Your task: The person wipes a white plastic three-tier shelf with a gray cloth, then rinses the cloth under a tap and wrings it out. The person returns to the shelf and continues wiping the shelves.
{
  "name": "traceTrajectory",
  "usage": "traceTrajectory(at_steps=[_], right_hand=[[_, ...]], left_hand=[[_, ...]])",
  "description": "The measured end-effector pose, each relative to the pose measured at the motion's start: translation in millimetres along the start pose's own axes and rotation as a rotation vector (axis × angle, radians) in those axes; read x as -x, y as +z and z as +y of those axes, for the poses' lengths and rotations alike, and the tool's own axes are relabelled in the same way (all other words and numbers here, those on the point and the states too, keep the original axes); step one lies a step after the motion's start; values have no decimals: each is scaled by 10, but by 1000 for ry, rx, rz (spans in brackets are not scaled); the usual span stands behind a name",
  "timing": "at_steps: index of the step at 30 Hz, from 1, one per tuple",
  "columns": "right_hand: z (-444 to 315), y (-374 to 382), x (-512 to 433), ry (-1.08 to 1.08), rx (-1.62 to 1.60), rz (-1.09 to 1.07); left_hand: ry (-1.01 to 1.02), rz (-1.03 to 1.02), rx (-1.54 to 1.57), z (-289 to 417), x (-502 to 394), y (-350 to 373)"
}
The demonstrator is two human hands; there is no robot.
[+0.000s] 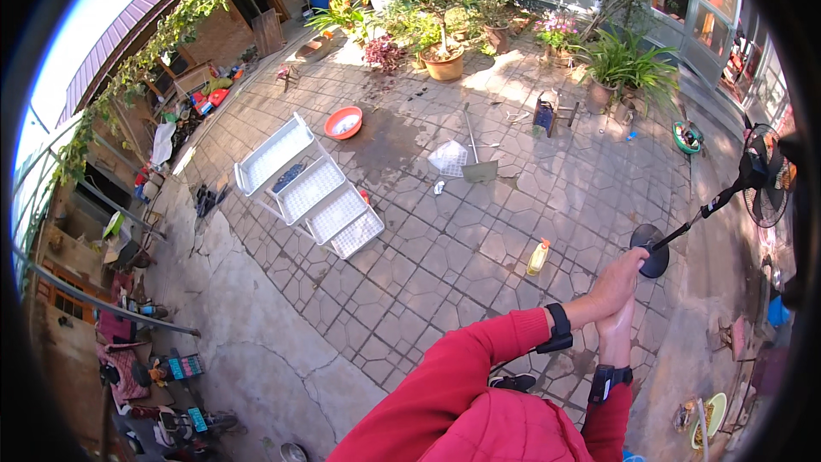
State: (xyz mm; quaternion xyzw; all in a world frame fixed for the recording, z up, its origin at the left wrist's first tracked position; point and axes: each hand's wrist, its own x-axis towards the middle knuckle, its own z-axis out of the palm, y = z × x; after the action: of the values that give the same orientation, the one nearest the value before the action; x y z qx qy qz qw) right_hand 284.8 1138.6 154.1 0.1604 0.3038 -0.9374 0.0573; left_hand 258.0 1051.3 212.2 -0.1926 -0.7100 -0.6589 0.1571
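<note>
Both my hands meet in front of me at the lower right, over the paving. My left hand (pixel 614 287) lies across the top of my right hand (pixel 619 317), and its fingers are mostly hidden. No object shows between them. Each wrist wears a black strap with a small device. Beyond the hands is the round black base (pixel 648 249) of a standing fan (pixel 766 174). To their left a bottle of yellow liquid with an orange-red top (pixel 537 258) stands on the paving.
A white tiered rack (pixel 313 191) stands left of centre, near an orange basin (pixel 343 123). A long-handled dustpan (pixel 480 171) lies beside a white plastic basket (pixel 448 158). Potted plants (pixel 444 67) line the back. Parked two-wheelers (pixel 183 420) stand at lower left.
</note>
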Motion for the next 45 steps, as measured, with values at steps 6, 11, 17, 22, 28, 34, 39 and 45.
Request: traceTrajectory(at_steps=[6, 11, 17, 22, 28, 34, 39, 45], right_hand=[[-17, 145, -55, -89, 39, -227], [-113, 345, 35, -21, -14, 22], [-227, 217, 99, -118, 166, 10], [-524, 44, -39, -322, 305, 75], [-650, -169, -131, -430, 351, 62], [-727, -430, -37, -395, 496, -34], [-472, -386, 150, 94, 222, 165], [-208, -431, -232, 47, -76, -495]], left_hand=[[-444, -160, -55, -211, -151, -122], [-217, -220, -304, -463, 102, 52], [-307, 122, -28, -878, -269, -200], [-753, -476, 305, -897, -32, -445], [-388, -698, 248, -882, 191, -545], [-681, -366, 581, -823, -44, -729], [-470, -284, 585, -604, -204, -404], [98, -440, 37, -462, 393, 26]])
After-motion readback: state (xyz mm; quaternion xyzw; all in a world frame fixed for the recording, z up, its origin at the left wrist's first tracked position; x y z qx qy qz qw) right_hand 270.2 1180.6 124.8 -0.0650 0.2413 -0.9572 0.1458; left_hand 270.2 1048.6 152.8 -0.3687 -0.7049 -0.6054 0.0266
